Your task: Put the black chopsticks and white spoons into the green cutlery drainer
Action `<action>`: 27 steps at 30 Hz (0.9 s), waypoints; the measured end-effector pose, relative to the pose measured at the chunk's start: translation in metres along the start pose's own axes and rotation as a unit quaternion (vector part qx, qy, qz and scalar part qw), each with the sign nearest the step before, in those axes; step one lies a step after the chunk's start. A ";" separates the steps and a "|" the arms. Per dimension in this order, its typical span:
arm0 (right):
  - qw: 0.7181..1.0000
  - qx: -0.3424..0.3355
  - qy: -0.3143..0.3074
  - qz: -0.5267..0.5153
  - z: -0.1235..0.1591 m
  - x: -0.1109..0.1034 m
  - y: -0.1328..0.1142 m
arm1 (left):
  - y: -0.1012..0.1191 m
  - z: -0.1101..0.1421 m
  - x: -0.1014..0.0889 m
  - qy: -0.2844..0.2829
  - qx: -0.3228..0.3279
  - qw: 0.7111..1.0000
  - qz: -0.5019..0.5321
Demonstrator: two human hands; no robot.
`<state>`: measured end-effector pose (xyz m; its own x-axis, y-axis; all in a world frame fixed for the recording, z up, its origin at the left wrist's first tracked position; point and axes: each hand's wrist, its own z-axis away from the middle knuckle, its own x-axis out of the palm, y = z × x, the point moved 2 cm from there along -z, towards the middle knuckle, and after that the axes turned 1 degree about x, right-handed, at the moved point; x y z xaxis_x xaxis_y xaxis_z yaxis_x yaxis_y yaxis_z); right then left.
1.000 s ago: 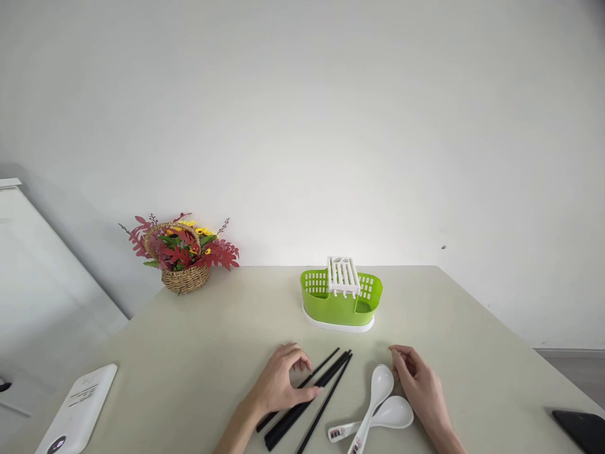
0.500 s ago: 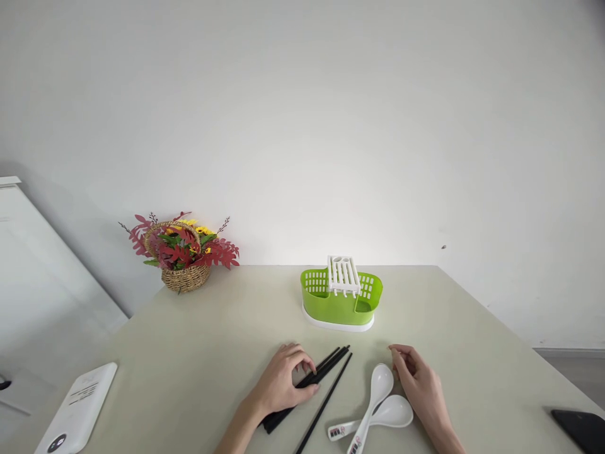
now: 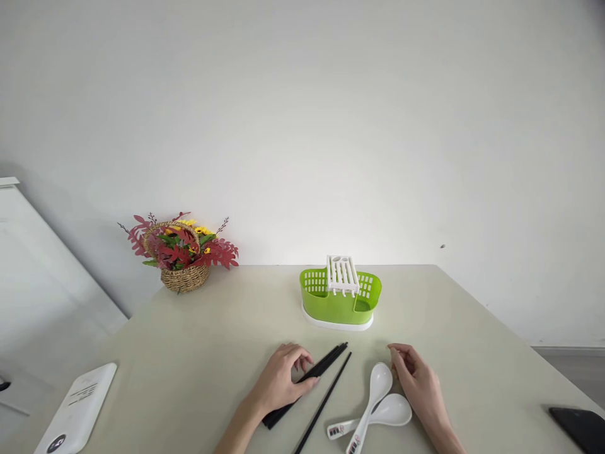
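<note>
Several black chopsticks (image 3: pixel 326 364) lie in a slanting bundle, gathered between the thumb and curled fingers of my left hand (image 3: pixel 285 376). One separate black chopstick (image 3: pixel 324 400) rests on the table just right of the bundle. Beside my right hand (image 3: pixel 420 381) are two crossed white spoons, the upper spoon (image 3: pixel 379 383) lying over the lower spoon (image 3: pixel 396 410). My right hand rests on its side with the fingers curled in and the thumb against them, and nothing shows in it.
Beyond my hands stands a green cutlery holder (image 3: pixel 338 309) with a white slotted top (image 3: pixel 343 275) and white base. A wicker basket of artificial flowers (image 3: pixel 185 277) is at the back left. A white device (image 3: pixel 78 407) lies left, a black phone-like object (image 3: pixel 579 425) right.
The chopsticks under my left hand have drawn closer together into a tighter bundle. My right hand and the spoons have stayed in place.
</note>
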<state>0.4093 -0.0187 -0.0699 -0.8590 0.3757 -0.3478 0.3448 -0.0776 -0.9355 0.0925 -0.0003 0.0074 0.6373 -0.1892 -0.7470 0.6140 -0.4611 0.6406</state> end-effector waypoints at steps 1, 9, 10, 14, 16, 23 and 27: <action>1.000 0.000 0.000 0.000 0.000 0.000 0.000 | 0.001 0.000 0.000 -0.001 0.003 1.000 -0.002; 1.000 0.000 0.004 0.002 0.000 -0.001 -0.001 | -0.001 0.000 -0.003 -0.001 0.008 1.000 0.000; 1.000 -0.001 0.005 0.001 0.000 -0.001 -0.001 | -0.002 0.000 -0.004 0.001 0.006 1.000 0.000; 1.000 -0.001 0.008 0.003 0.000 -0.001 -0.002 | -0.006 -0.001 -0.007 -0.008 -0.013 1.000 -0.005; 1.000 0.000 0.010 0.004 0.000 -0.001 -0.002 | -0.008 -0.001 -0.008 -0.012 -0.018 1.000 -0.009; 1.000 0.000 0.006 0.004 -0.001 0.000 0.001 | -0.004 -0.006 -0.024 -0.003 -0.078 0.986 -0.149; 1.000 0.000 0.004 0.004 -0.002 0.000 0.004 | 0.008 -0.015 -0.024 -0.069 -0.136 0.944 -0.294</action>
<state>0.4109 -0.0172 -0.0734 -0.8534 0.3825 -0.3541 0.3507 -0.0810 -0.9330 0.0886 0.0133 0.0332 0.0951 -0.0897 -0.9914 0.9514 -0.2848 0.1170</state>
